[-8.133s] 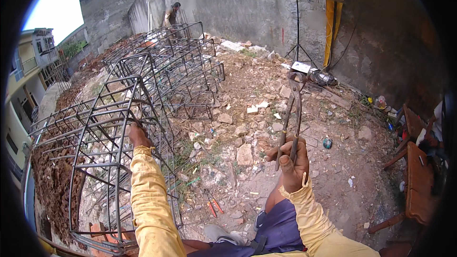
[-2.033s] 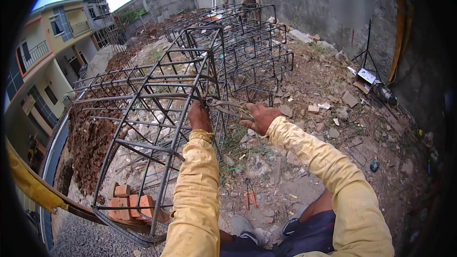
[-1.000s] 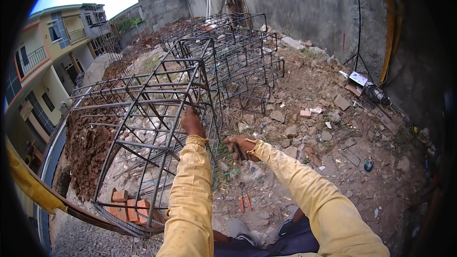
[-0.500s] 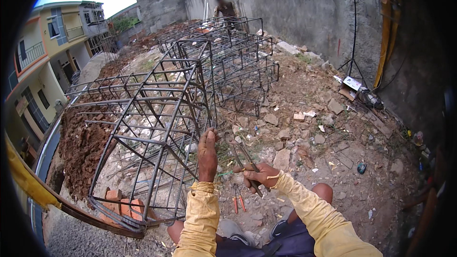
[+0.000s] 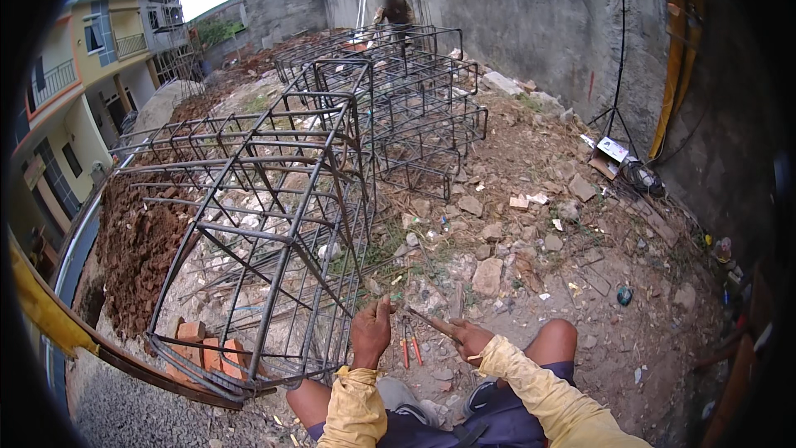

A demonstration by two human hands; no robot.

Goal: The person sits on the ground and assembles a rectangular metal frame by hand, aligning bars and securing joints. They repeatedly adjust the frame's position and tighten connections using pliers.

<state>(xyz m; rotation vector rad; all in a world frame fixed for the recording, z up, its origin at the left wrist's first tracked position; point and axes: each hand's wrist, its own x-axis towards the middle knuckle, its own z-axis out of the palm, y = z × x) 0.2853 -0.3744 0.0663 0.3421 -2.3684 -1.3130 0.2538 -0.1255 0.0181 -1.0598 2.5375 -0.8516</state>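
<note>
My left hand (image 5: 371, 335) is closed with the thumb up, beside the lower right edge of a tied steel rebar cage (image 5: 286, 241). Whatever its fingers pinch is too small to make out. My right hand (image 5: 473, 341) grips a dark metal tool that looks like pincers (image 5: 434, 323). One long arm of the tool points toward my left hand, and its tip ends close to those fingers. Between my hands, pliers with red-orange handles (image 5: 412, 353) lie on the ground by my shoes.
Orange bricks (image 5: 211, 353) sit under the cage's near end. More rebar cages (image 5: 414, 108) stand behind, with another person (image 5: 395, 10) beyond. Rubble (image 5: 489, 276) covers the ground. A black tripod (image 5: 616, 108) and a white box (image 5: 612, 149) stand by the grey wall (image 5: 531, 25).
Both hands have come lower and nearer to me. My left hand has gone from raised, upright fingers to a closed grip. The tool in my right hand has swung to point left.
</note>
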